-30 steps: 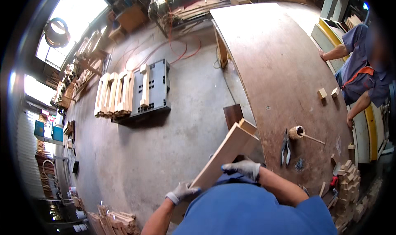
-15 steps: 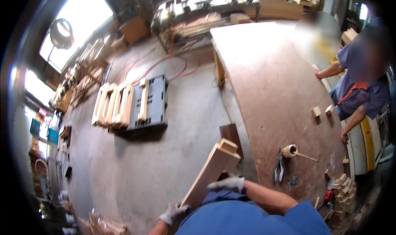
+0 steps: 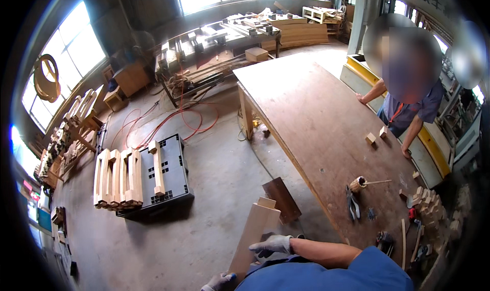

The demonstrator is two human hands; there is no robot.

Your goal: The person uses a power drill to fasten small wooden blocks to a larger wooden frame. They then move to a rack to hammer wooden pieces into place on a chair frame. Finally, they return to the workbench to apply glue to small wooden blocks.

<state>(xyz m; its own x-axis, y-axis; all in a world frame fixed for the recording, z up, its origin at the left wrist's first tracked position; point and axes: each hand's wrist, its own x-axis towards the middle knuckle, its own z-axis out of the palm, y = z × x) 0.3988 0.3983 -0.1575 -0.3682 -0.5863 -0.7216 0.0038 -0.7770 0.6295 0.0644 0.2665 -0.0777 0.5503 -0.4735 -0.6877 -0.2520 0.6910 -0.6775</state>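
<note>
At bottom centre, the person's left hand (image 3: 220, 282) grasped the lower end of a pale board (image 3: 251, 234) while the right hand (image 3: 273, 244) gripped its edge. Beyond, at centre left, wooden frames (image 3: 118, 177) lay on a black pallet (image 3: 175, 163).

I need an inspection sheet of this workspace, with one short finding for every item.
Surface: brown table, bright glare at its far end.
Work piece: pale board, held tilted beside the table.
Clutter: pliers, small dark pile and two small blocks on the table; many more blocks at its right.
Grips: left hand holds the board's lower end, partly cut off; right hand is at its side edge.
Cables: red hose and dark cable on the floor.
Surroundings: wood frames on a pallet; another person across the table.
</note>
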